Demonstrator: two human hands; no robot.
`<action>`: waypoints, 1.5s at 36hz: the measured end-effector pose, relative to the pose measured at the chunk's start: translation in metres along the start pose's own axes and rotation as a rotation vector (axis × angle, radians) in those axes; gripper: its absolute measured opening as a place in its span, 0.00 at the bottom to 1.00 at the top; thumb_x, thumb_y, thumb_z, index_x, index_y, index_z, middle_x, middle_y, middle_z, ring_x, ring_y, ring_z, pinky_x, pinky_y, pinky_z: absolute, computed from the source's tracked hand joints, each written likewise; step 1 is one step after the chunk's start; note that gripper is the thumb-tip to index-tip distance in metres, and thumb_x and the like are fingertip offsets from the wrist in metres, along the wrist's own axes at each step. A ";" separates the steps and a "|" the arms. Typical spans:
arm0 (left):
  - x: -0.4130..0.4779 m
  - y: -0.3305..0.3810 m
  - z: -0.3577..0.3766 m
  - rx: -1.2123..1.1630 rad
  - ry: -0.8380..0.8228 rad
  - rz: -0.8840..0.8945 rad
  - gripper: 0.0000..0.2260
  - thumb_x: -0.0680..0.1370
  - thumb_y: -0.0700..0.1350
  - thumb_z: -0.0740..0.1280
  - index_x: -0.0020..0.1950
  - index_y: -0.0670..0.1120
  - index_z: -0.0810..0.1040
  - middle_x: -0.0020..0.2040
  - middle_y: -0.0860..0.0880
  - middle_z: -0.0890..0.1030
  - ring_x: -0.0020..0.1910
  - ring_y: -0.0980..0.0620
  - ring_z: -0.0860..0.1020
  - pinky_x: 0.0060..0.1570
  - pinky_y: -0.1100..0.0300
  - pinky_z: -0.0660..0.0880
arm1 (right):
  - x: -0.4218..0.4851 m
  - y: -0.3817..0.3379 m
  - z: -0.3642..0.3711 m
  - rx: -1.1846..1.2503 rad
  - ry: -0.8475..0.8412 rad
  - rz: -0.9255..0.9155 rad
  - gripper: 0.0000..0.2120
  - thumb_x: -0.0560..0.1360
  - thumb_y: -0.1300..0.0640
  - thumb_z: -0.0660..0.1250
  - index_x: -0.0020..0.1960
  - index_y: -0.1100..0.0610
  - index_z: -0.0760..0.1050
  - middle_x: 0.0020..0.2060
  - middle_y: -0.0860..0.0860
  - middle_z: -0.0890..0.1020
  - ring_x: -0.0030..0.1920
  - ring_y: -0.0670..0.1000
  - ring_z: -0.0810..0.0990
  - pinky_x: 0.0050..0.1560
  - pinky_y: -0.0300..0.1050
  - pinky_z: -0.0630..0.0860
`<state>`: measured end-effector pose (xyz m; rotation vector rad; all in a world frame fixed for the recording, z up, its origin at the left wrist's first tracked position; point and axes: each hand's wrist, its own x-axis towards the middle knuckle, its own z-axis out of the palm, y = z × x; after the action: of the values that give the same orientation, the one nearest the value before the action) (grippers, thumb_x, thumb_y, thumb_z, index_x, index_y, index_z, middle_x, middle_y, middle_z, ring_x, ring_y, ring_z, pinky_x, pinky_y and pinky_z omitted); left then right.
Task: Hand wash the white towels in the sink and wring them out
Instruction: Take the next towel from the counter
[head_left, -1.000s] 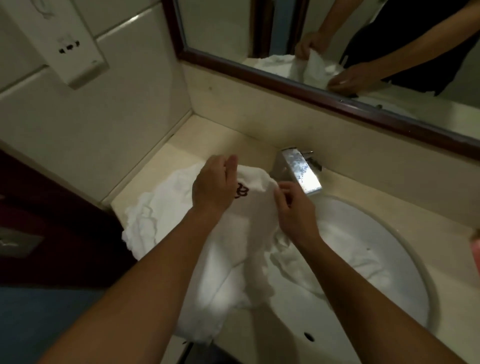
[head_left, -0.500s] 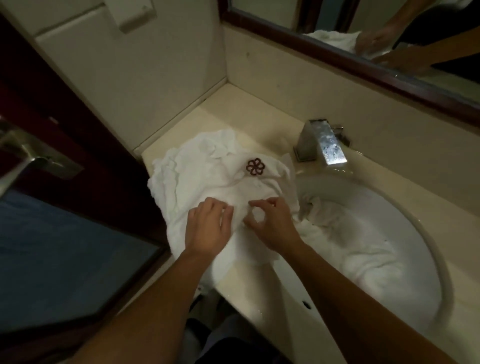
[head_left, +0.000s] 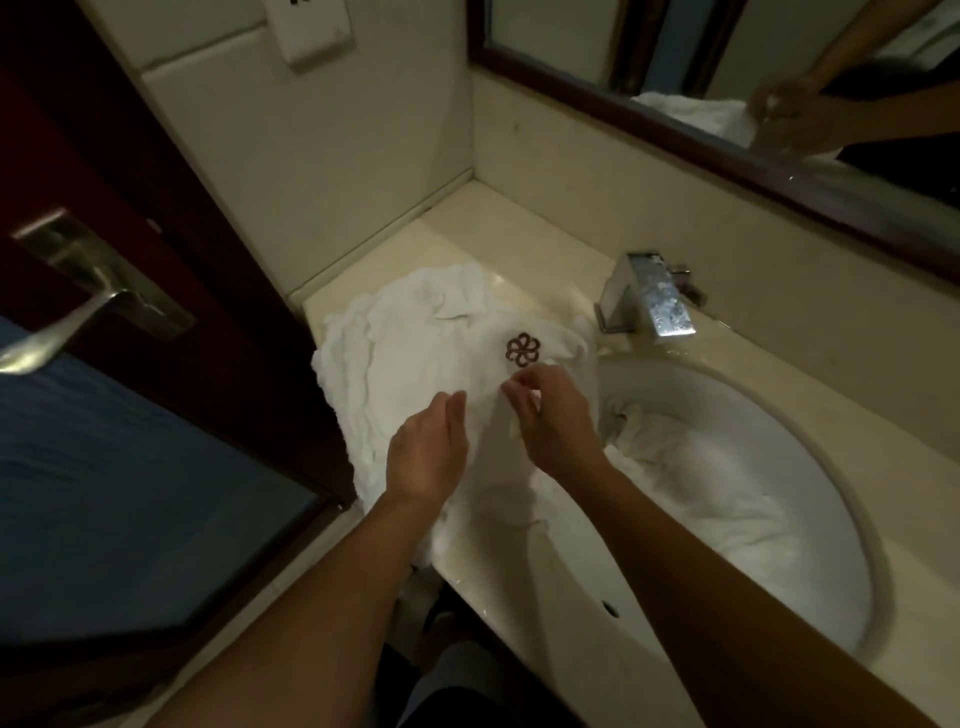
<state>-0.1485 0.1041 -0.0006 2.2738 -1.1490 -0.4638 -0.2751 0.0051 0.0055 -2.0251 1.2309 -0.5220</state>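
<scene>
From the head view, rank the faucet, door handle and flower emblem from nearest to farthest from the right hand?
1. Flower emblem, on the towel just beyond the right hand.
2. Faucet, back right.
3. Door handle, far left.

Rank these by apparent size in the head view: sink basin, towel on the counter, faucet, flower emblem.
Largest to smallest:
1. sink basin
2. towel on the counter, partly covered, so the gap to the basin is unsure
3. faucet
4. flower emblem

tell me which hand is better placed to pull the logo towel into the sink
Probably the right hand: its fingers pinch the logo towel, on the sink side; the left hand only rests on it.
</scene>
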 end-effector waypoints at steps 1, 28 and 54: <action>0.008 0.012 -0.006 -0.088 0.005 0.018 0.20 0.89 0.52 0.52 0.50 0.42 0.77 0.45 0.39 0.83 0.45 0.39 0.80 0.46 0.51 0.69 | 0.002 -0.003 -0.006 0.054 0.033 0.015 0.06 0.86 0.53 0.65 0.57 0.54 0.79 0.51 0.47 0.80 0.53 0.49 0.80 0.59 0.49 0.76; 0.098 0.237 -0.129 -0.541 -0.132 0.262 0.23 0.87 0.62 0.57 0.39 0.48 0.70 0.33 0.49 0.70 0.29 0.57 0.68 0.32 0.59 0.65 | 0.001 -0.028 -0.131 0.324 0.645 0.063 0.04 0.86 0.55 0.64 0.53 0.52 0.75 0.40 0.42 0.79 0.39 0.38 0.77 0.40 0.40 0.73; -0.012 0.342 0.071 -0.310 -0.402 0.904 0.36 0.80 0.68 0.43 0.39 0.44 0.79 0.37 0.45 0.78 0.39 0.41 0.77 0.39 0.49 0.69 | -0.099 0.046 -0.330 0.404 0.779 0.345 0.10 0.83 0.54 0.71 0.43 0.55 0.81 0.36 0.45 0.83 0.33 0.38 0.78 0.37 0.36 0.75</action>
<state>-0.4073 -0.0744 0.1521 1.2301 -1.9719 -0.6647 -0.5630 -0.0386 0.1959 -1.2454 1.6976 -1.3338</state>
